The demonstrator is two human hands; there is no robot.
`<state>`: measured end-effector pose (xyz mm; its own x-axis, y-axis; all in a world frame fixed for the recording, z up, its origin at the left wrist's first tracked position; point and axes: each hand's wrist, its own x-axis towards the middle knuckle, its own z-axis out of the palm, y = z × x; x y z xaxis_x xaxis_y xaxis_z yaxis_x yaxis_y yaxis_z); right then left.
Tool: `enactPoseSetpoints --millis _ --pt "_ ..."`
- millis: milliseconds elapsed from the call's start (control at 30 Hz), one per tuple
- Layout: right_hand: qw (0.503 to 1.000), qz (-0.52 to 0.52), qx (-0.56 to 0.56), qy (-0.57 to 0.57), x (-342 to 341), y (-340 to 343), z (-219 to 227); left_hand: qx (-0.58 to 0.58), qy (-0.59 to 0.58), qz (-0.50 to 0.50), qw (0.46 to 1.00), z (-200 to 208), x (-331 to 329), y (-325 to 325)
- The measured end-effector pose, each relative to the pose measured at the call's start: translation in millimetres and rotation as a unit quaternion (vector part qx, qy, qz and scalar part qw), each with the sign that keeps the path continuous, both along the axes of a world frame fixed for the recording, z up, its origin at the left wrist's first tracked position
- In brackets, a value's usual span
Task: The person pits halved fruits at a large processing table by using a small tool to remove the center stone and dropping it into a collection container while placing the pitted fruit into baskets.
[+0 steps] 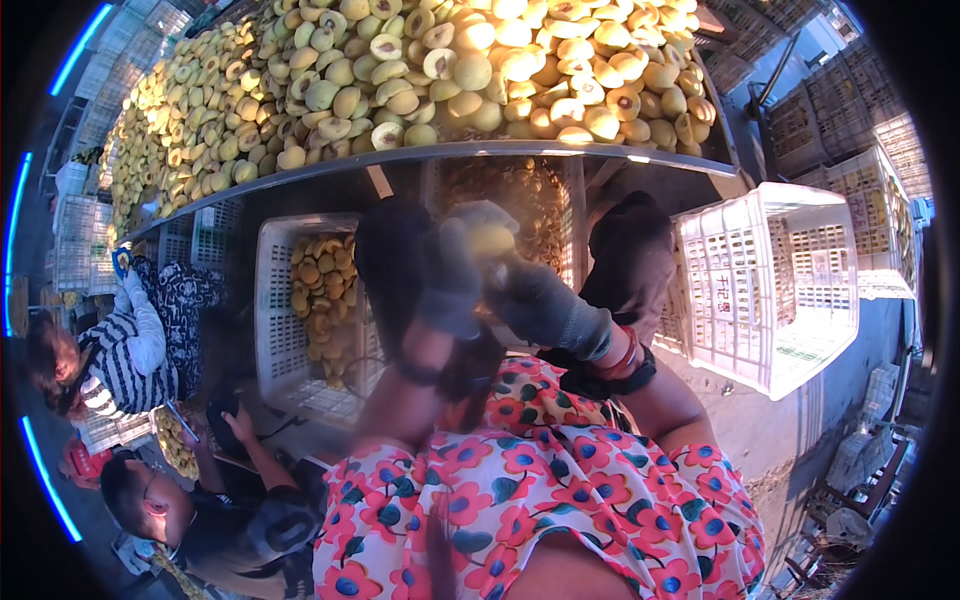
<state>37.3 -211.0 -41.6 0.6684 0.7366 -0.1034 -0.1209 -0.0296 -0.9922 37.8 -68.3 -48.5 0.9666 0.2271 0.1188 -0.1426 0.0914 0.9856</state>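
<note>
My left hand (452, 275), in a grey glove smeared by motion, has its fingers closed around a yellow stone fruit (491, 241), apricot-like in look. Just below and to the right, my right hand (535, 303) wears a dark grey glove and is closed close against the fruit. What its fingers hold, if anything, is hidden. Both hands are over my lap, short of the metal-edged table (450, 150). On that table lies a big heap of halved yellow-green fruit (385, 75), some cut side up with brown hollows.
Left of my legs stands a white crate (275, 300) part filled with fruit (325, 290). Between my knees is another crate with brownish pieces (520, 195). A white crate (765, 290) lies tipped at right. Two co-workers (130, 350) (230, 520) sit at left.
</note>
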Motion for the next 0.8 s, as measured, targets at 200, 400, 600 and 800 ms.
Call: enactPoseSetpoints --millis 200,400,600,800 --pt "0.998 0.008 0.016 -0.061 4.0 0.9 6.3 -0.022 -0.048 -0.002 0.999 -1.1 -2.4 1.5" --pt "0.998 0.036 0.048 0.007 4.3 1.2 5.7 0.101 -0.171 -0.047 0.979 -1.2 1.0 6.3" --pt "0.997 0.046 0.002 -0.058 5.3 2.5 8.9 0.209 -0.241 -0.097 0.943 -4.8 3.5 17.0" --pt "0.988 0.129 -0.063 0.05 16.1 -0.3 28.8 0.037 -0.014 -0.07 0.997 25.7 -6.6 16.0"
